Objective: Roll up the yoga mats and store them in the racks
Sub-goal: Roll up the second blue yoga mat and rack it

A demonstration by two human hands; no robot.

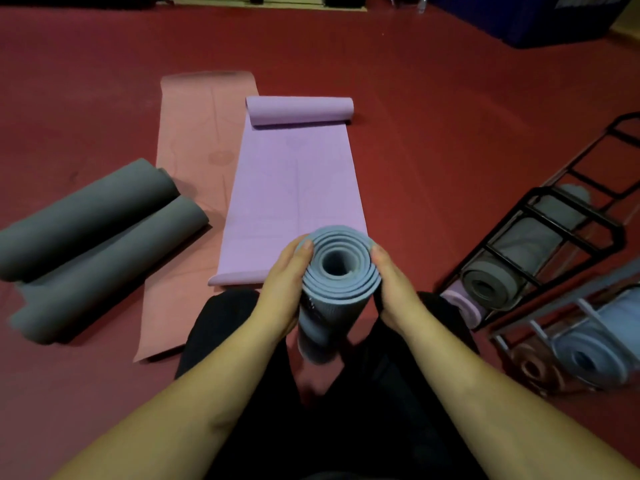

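A rolled blue-grey yoga mat [337, 271] stands upright on end between my knees, its spiral top facing me. My left hand [285, 289] grips its left side and my right hand [398, 289] grips its right side. Beyond it a lilac mat [294, 188] lies flat on the floor with its far end curled. A pink mat [194, 140] lies flat beside and partly under it. At the right a black wire rack [571, 216] holds rolled grey mats [488, 284]. A second, grey rack [540, 327] at lower right holds a light blue roll [588, 355] and a brown roll.
A grey mat [90, 230], rolled from both ends into two tubes, lies on the red floor at the left. A dark blue block [540, 19] stands at the far right. My black-trousered legs [221, 323] are at the bottom.
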